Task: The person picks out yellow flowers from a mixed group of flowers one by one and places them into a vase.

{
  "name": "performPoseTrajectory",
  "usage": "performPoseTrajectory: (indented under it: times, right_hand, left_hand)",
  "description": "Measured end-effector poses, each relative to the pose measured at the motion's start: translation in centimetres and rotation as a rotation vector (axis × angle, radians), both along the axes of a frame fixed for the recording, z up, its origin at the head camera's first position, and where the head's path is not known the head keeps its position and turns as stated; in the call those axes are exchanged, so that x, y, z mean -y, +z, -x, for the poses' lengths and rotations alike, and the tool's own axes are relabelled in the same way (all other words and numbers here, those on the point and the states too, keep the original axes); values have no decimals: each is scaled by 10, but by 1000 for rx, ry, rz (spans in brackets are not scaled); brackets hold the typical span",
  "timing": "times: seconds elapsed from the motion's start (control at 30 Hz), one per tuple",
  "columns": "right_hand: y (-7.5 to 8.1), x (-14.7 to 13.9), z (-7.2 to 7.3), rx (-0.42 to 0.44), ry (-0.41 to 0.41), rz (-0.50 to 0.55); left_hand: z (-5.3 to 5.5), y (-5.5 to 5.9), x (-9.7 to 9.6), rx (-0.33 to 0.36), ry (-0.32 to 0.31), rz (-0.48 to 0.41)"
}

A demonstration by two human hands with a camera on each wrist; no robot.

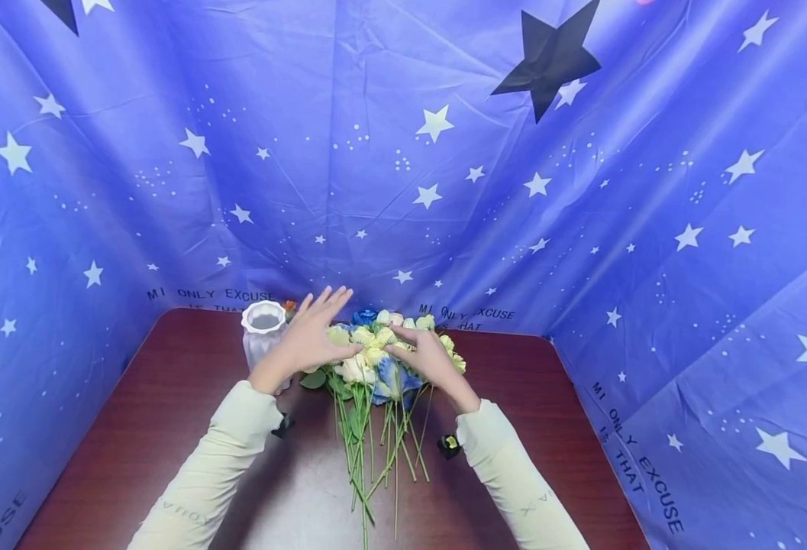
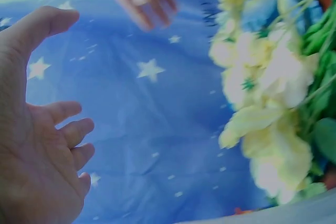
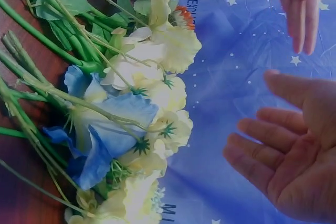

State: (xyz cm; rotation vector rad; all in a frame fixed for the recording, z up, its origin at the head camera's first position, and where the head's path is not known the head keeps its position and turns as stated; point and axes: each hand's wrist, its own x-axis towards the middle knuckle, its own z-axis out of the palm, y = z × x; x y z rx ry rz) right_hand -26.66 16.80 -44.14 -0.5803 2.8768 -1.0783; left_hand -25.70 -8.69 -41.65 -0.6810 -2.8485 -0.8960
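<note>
A heap of artificial flowers [image 1: 374,355] lies on the table, cream, yellow and blue heads at the far side and green stems [image 1: 365,466] toward the near edge. My left hand [image 1: 314,332] is raised over the left part of the heap, fingers spread and holding nothing. Over the right part hovers my right hand [image 1: 427,353], thumb apart from the fingers, also holding nothing. In the right wrist view, a blue flower [image 3: 105,129] lies among the cream ones, apart from the right palm [image 3: 294,156]. The left wrist view shows the left palm [image 2: 42,156] likewise apart from the cream flowers [image 2: 268,93].
A white ribbed vase [image 1: 260,336] with a scalloped rim stands left of the flowers, beside the left forearm. An orange flower [image 1: 289,307] shows just behind it. The brown wooden table [image 1: 513,428] ends at a blue star-printed curtain [image 1: 348,191] on the back and sides.
</note>
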Motion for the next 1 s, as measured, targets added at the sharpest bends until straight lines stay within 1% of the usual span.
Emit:
performPoseTrajectory:
  times: [0.1, 0.17, 0.23, 0.27, 0.33, 0.4, 0.47, 0.57, 0.63, 0.7, 0.8, 0.9, 1.0]
  right_hand:
    - [4, 1, 0, 29, -65, 18]
    - [5, 1, 1, 32, -111, 15]
    - [6, 1, 1, 30, -155, 6]
    - [6, 1, 2, 31, -176, 0]
    - [6, 0, 1, 59, -211, 4]
    - [6, -1, 0, 107, -236, 10]
    - [4, -2, 0, 151, -249, 17]
    - [1, -5, 0, 178, -254, -6]
    - [-2, -6, 0, 191, -265, -30]
    - [-6, -8, 0, 210, -277, -43]
    - [-12, -11, -1, 241, -285, -40]
    - [-18, -13, -1, 305, -294, 4]
    - [-23, -14, 0, 383, -323, 55]
  left_hand:
    - [-2, 12, 12, -9, 13, -53]
    - [-3, 20, 20, 0, 31, -84]
    - [-5, 27, 30, 25, 62, -103]
    - [-5, 29, 34, 34, 81, -100]
    - [-5, 33, 44, 65, 119, -102]
    - [-4, 33, 54, 85, 153, -101]
    - [-4, 30, 65, 108, 177, -125]
    - [-5, 26, 80, 147, 197, -202]
    - [-7, 22, 89, 177, 199, -269]
    - [-7, 18, 97, 207, 181, -344]
    - [-8, 10, 110, 250, 131, -457]
    - [-8, 1, 120, 297, 93, -554]
    - [-9, -10, 128, 323, 86, -616]
